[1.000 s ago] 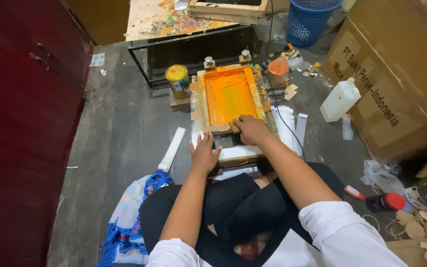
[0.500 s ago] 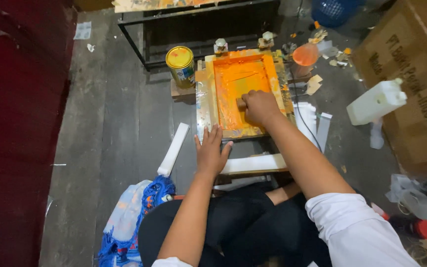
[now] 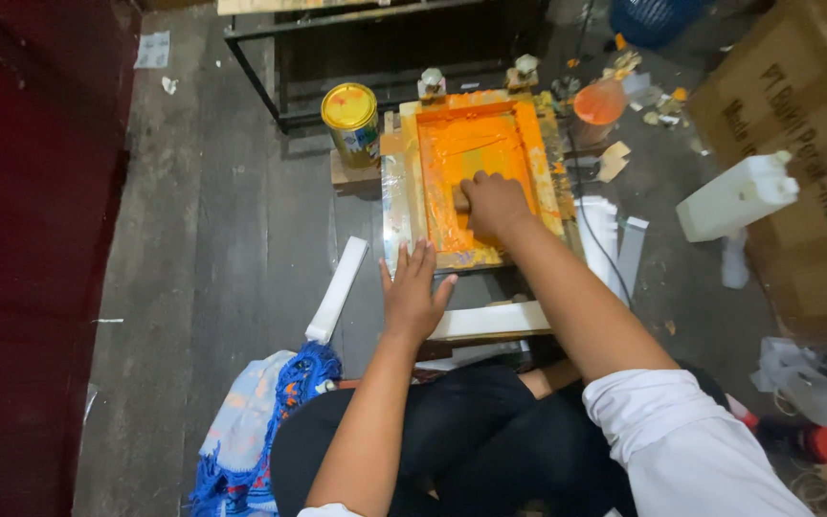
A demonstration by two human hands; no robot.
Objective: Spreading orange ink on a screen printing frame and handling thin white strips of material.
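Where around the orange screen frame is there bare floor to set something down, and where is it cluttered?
Bare floor lies left of the screen frame, between the red wall, the yellow-lidded can and the white strip. The right side is crowded: white jug, cardboard box, scraps near the orange cup.

Right hand (image 3: 493,203) fisted, arm outstretched; left hand (image 3: 413,292) flat (fingers spread).

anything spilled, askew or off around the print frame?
Orange ink smears the rim of the screen frame beside the right hand. Paper scraps litter the floor by the orange cup, and a white jug lies tipped on its side.
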